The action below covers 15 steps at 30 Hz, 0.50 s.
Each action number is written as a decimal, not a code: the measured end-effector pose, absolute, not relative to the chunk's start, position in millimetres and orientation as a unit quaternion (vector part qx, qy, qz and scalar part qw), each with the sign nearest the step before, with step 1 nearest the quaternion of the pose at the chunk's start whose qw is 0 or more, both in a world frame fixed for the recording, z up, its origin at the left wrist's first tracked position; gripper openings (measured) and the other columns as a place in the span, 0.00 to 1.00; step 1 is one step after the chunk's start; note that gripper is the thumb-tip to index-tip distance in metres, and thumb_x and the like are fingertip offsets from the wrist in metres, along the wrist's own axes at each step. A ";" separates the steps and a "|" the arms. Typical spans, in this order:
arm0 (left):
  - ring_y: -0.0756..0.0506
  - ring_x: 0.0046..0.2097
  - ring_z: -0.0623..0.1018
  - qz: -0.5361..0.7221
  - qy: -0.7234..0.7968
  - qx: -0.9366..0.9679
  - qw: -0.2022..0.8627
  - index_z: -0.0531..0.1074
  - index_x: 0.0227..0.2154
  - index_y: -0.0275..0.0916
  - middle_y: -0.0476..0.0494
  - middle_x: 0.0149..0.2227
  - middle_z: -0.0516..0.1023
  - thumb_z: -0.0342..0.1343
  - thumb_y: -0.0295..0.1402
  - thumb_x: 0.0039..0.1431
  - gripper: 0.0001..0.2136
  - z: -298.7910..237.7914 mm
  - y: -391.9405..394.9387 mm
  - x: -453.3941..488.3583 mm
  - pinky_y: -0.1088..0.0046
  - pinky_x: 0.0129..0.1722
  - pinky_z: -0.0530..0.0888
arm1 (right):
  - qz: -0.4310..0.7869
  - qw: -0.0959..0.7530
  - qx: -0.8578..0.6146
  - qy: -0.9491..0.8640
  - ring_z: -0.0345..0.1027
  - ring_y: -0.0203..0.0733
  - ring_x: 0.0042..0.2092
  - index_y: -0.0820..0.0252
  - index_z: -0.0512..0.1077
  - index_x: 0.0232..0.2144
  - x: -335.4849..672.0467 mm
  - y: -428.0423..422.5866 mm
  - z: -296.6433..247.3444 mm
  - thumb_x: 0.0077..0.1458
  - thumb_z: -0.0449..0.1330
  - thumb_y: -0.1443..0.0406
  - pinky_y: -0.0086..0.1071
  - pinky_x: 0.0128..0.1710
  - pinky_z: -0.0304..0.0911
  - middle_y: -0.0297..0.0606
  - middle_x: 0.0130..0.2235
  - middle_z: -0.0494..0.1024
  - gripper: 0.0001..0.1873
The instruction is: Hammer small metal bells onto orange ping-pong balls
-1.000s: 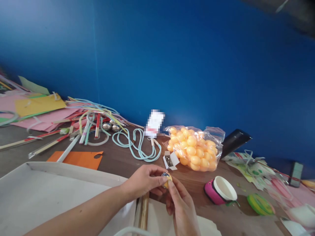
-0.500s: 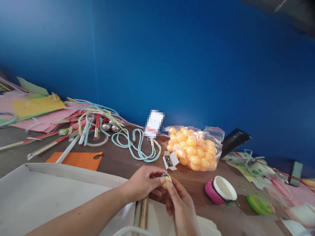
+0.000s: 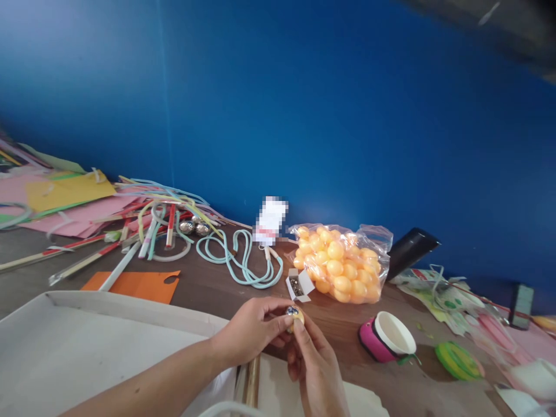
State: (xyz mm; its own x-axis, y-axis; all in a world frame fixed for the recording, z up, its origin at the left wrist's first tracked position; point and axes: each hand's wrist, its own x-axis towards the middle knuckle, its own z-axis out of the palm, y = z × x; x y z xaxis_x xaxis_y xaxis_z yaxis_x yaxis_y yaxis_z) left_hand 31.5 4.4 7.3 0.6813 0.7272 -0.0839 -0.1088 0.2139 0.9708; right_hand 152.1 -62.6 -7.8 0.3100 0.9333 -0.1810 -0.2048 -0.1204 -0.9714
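Note:
My left hand [image 3: 254, 330] and my right hand [image 3: 315, 365] meet low in the middle of the view, over the brown table [image 3: 208, 284]. Together they pinch a small orange ball [image 3: 297, 317] with a shiny silver piece [image 3: 291, 311] on its top. Left thumb and fingers close on it from the left; right fingers wrap it from below. Just beyond lie a small open white box of dark bits [image 3: 299, 285] and a clear bag of orange balls [image 3: 341, 265].
A white tray [image 3: 130, 307] lies at the lower left. Behind it are an orange card [image 3: 134, 284], coloured sticks and tubes [image 3: 165, 214], a pale green cord [image 3: 243, 258]. A pink-and-white cup on its side [image 3: 386, 336], a green tape roll [image 3: 458, 360] and a black cylinder [image 3: 410, 246] lie right.
The hands keep their pinch on the ball and shift only slightly; the view has drifted a little, so the table items sit marginally lower and left.

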 end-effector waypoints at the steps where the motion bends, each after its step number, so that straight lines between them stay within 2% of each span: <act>1: 0.49 0.31 0.75 0.280 0.278 0.566 0.724 0.70 0.46 0.38 0.46 0.33 0.76 0.52 0.42 0.54 0.19 8.1 3.6 30.9 0.72 0.33 0.73 | 0.493 0.587 -0.559 -0.317 0.46 0.30 0.18 0.65 0.69 0.45 152.1 -63.2 -7.0 0.52 0.58 0.53 0.23 0.16 0.43 0.27 0.16 0.59 0.23; 5: 0.48 0.30 0.74 0.273 0.336 0.649 0.625 0.72 0.44 0.38 0.46 0.29 0.76 0.49 0.42 0.55 0.18 12.8 8.2 29.1 0.75 0.29 0.71 | 0.497 0.615 -0.536 -0.295 0.46 0.30 0.19 0.64 0.71 0.43 154.2 -64.1 -6.4 0.52 0.58 0.54 0.23 0.16 0.41 0.27 0.17 0.59 0.21; 7: 0.48 0.30 0.74 0.280 0.373 0.717 0.519 0.74 0.39 0.39 0.46 0.29 0.76 0.48 0.41 0.56 0.15 17.0 16.6 31.9 0.75 0.30 0.70 | 0.502 0.618 -0.528 -0.293 0.46 0.30 0.20 0.63 0.71 0.42 157.1 -63.7 -9.7 0.54 0.57 0.54 0.23 0.16 0.41 0.28 0.18 0.59 0.20; 9: 0.46 0.37 0.75 0.275 0.400 0.789 0.376 0.75 0.34 0.41 0.45 0.34 0.76 0.49 0.36 0.55 0.11 21.4 28.2 39.9 0.74 0.37 0.69 | 0.507 0.620 -0.522 -0.294 0.45 0.31 0.20 0.62 0.71 0.40 160.5 -63.0 -14.3 0.56 0.55 0.54 0.23 0.16 0.42 0.28 0.18 0.58 0.18; 11: 0.46 0.39 0.75 0.199 0.431 0.842 0.254 0.75 0.34 0.41 0.43 0.37 0.75 0.48 0.33 0.54 0.11 24.5 41.2 52.9 0.72 0.40 0.69 | 0.507 0.623 -0.517 -0.297 0.44 0.30 0.21 0.61 0.72 0.37 163.3 -62.4 -18.1 0.57 0.54 0.55 0.24 0.17 0.42 0.27 0.18 0.57 0.16; 15: 0.39 0.42 0.74 0.144 0.453 0.855 0.207 0.75 0.33 0.35 0.34 0.38 0.74 0.50 0.29 0.52 0.10 25.8 63.0 85.3 0.65 0.41 0.69 | 0.498 0.630 -0.524 -0.283 0.45 0.30 0.20 0.61 0.72 0.34 165.5 -61.6 -16.5 0.55 0.56 0.55 0.24 0.16 0.42 0.27 0.17 0.57 0.15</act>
State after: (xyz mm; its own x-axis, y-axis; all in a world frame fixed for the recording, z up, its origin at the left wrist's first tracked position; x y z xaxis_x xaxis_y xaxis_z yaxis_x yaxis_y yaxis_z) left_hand 85.3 63.0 25.8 0.5480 0.8344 0.0586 0.7156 -0.5040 0.4836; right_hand 165.5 -61.6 -16.5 0.3434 0.9247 -0.1641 -0.3309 -0.0444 -0.9426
